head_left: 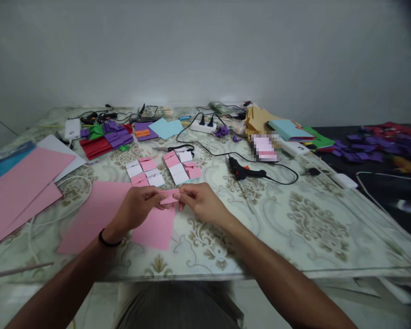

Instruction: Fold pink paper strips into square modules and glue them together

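Between my two hands is a small folded piece of pink paper [169, 196], held above the table. My left hand [140, 203] pinches its left end, and a dark band circles that wrist. The right end is pinched by the thumb and fingers of my right hand [200, 199]. Beneath them lie a larger pink sheet [94, 214] and a smaller pink piece [155, 230]. Just beyond my hands sit two groups of folded pink and white paper pieces, one on the left [145, 172] and one on the right [181, 165].
A black glue gun [245, 170] with a looping cord lies right of centre. Pink sheets [27, 183] spread at the left. Behind are purple and red folded papers [106, 141], a white power strip [203, 126] and blue paper [166, 128]. Purple pieces [359, 151] cover a dark surface at right.
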A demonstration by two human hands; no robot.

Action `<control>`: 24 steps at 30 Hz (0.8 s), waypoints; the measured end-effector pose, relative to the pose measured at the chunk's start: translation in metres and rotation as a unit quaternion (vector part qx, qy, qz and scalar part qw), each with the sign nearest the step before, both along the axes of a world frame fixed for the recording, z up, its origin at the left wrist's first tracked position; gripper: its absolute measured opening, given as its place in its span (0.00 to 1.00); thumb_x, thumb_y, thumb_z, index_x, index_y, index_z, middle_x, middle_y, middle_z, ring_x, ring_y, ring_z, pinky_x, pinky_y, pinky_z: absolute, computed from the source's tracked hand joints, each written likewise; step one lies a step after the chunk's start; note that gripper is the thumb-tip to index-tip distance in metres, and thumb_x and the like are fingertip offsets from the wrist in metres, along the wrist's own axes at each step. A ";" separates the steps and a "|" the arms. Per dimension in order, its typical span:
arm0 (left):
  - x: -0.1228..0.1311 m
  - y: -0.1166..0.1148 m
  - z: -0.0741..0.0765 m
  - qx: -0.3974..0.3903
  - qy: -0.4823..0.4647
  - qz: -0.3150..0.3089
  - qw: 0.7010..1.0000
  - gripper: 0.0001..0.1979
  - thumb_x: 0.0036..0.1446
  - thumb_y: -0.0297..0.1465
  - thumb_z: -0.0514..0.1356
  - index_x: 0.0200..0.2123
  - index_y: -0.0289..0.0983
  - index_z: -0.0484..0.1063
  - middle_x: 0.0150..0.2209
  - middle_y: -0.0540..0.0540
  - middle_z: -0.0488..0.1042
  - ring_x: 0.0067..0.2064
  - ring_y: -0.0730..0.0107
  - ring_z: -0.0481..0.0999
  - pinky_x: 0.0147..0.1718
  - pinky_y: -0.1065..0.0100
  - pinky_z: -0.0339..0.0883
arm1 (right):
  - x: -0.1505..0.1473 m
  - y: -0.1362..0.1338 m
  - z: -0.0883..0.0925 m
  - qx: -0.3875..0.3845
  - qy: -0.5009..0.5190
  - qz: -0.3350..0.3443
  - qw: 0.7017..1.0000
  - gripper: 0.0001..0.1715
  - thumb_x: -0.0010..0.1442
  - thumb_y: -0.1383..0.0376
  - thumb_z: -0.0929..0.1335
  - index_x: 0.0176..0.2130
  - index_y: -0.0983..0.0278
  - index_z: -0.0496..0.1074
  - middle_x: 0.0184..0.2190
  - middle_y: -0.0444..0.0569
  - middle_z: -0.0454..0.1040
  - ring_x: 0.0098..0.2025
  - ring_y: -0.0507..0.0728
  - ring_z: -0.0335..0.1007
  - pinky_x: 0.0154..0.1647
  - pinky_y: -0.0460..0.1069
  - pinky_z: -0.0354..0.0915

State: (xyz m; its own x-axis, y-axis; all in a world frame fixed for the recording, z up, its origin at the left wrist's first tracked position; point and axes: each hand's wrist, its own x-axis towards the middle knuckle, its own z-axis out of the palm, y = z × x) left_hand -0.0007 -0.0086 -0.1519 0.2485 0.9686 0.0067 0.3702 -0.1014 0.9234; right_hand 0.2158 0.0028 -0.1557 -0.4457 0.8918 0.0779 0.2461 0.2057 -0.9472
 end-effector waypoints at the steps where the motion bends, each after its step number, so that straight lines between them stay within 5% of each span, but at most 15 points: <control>1: 0.000 0.002 -0.001 -0.003 -0.001 -0.002 1.000 0.14 0.62 0.41 0.66 0.31 0.36 0.80 0.26 0.46 0.84 0.31 0.61 0.87 0.30 0.70 0.78 | 0.000 0.000 0.001 -0.001 -0.007 0.003 1.000 0.25 0.67 0.52 0.70 0.24 0.63 0.72 0.21 0.44 0.76 0.24 0.52 0.67 0.28 0.47 0.59; 6: -0.001 0.004 0.002 -0.058 -0.067 -0.050 0.995 0.13 0.61 0.40 0.67 0.36 0.35 0.77 0.28 0.46 0.83 0.31 0.61 0.87 0.34 0.66 0.81 | 0.024 0.009 0.026 0.053 -0.110 0.082 0.989 0.26 0.71 0.52 0.65 0.28 0.64 0.77 0.26 0.47 0.80 0.29 0.55 0.73 0.35 0.48 0.65; 9: -0.001 0.004 0.010 -0.058 -0.123 -0.073 0.988 0.12 0.63 0.35 0.67 0.47 0.37 0.74 0.31 0.49 0.82 0.33 0.64 0.86 0.37 0.65 0.81 | 0.076 0.028 0.029 0.137 -0.179 0.020 0.974 0.21 0.71 0.53 0.64 0.42 0.62 0.80 0.41 0.52 0.84 0.43 0.60 0.79 0.46 0.52 0.69; 11: -0.003 0.004 0.016 -0.024 -0.168 -0.079 0.982 0.10 0.63 0.31 0.66 0.46 0.39 0.72 0.31 0.50 0.81 0.33 0.67 0.84 0.37 0.66 0.80 | 0.121 0.044 0.017 0.202 -0.273 -0.108 0.934 0.19 0.69 0.58 0.64 0.49 0.65 0.79 0.50 0.58 0.81 0.52 0.65 0.77 0.56 0.56 0.69; 14: -0.004 0.006 0.024 0.037 -0.176 -0.094 0.979 0.02 0.64 0.28 0.64 0.37 0.35 0.77 0.35 0.46 0.81 0.34 0.70 0.81 0.38 0.68 0.77 | 0.183 0.063 -0.016 0.189 -0.412 -0.216 0.865 0.24 0.59 0.67 0.66 0.54 0.68 0.77 0.52 0.65 0.78 0.58 0.71 0.73 0.61 0.62 0.67; 19: 0.001 0.014 0.025 -0.005 -0.158 -0.087 0.984 0.06 0.64 0.31 0.64 0.37 0.34 0.78 0.44 0.40 0.82 0.36 0.69 0.80 0.39 0.66 0.76 | 0.223 0.073 -0.058 0.164 -0.445 -0.219 0.853 0.29 0.51 0.69 0.67 0.54 0.68 0.77 0.49 0.66 0.79 0.56 0.76 0.72 0.59 0.67 0.67; 24: 0.001 0.017 0.011 -0.027 -0.127 -0.063 0.990 0.07 0.61 0.29 0.65 0.43 0.36 0.78 0.40 0.45 0.82 0.34 0.72 0.77 0.34 0.70 0.74 | 0.218 0.079 -0.071 0.172 -0.431 -0.223 0.857 0.33 0.52 0.67 0.66 0.57 0.70 0.74 0.47 0.65 0.78 0.49 0.71 0.76 0.53 0.62 0.71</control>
